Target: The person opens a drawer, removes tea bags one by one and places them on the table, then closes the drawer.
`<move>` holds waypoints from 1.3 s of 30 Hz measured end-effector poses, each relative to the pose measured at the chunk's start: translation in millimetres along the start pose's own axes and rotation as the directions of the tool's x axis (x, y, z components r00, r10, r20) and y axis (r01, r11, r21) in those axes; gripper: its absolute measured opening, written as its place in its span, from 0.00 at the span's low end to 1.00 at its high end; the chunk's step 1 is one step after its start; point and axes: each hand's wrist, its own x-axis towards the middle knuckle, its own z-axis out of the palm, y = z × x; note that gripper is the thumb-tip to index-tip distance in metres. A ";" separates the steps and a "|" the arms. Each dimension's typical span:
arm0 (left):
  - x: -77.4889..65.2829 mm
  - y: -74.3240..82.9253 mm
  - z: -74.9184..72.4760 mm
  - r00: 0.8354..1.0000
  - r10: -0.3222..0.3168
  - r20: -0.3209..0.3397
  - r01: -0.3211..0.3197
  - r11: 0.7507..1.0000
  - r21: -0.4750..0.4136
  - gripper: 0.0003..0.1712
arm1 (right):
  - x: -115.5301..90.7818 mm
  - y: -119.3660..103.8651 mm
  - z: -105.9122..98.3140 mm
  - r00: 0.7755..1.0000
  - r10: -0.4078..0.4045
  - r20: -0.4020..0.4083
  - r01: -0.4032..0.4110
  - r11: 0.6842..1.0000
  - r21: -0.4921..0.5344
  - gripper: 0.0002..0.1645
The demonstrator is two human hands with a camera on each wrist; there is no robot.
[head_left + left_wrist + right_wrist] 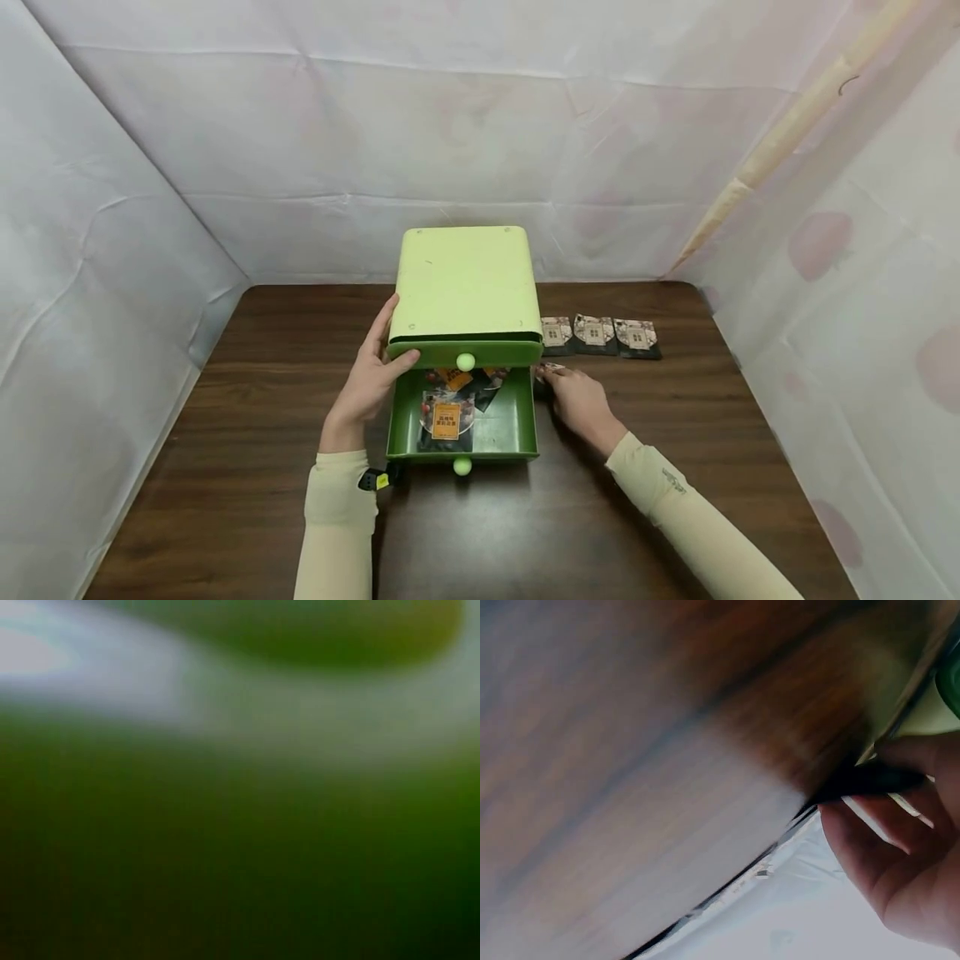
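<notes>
A light-green two-drawer box [467,279] stands at the table's middle, its lower drawer [498,429] pulled out. Several dark sachets with orange labels [446,421] lie in that drawer. My left hand [365,385] rests against the box's left side, fingers stretched along it and thumb on the upper drawer front [427,354]. Just right of the open drawer, my right hand [581,404] pinches a dark sachet [874,778] between thumb and fingers, low over the table. Blurred green fills the left wrist view.
Three sachets, a left one [557,333], a middle one [595,333] and a right one [637,337], lie in a row on the wooden table [697,467] right of the box. White cloth walls [465,125] enclose the back and sides.
</notes>
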 end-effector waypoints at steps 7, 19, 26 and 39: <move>-1.1 1.0 2.2 1.000 0.008 0.003 -0.008 1.000 -0.020 0.46 | -2.9 7.6 -6.1 0.983 -0.027 0.180 0.015 0.997 0.072 0.37; -4.0 -0.2 1.8 1.000 -0.004 -0.013 0.003 1.000 -0.015 0.46 | -7.8 6.2 -8.7 0.976 -0.028 0.216 0.011 0.997 0.081 0.34; -0.7 -1.9 1.7 1.000 0.002 -0.012 -0.002 1.000 -0.014 0.46 | -7.2 6.8 -10.7 0.984 -0.014 0.177 0.001 0.997 0.072 0.30; -2.0 1.1 1.5 1.000 0.003 -0.005 -0.003 1.000 -0.001 0.46 | -14.8 -4.3 -46.8 0.997 0.026 0.076 -0.029 0.999 0.028 0.22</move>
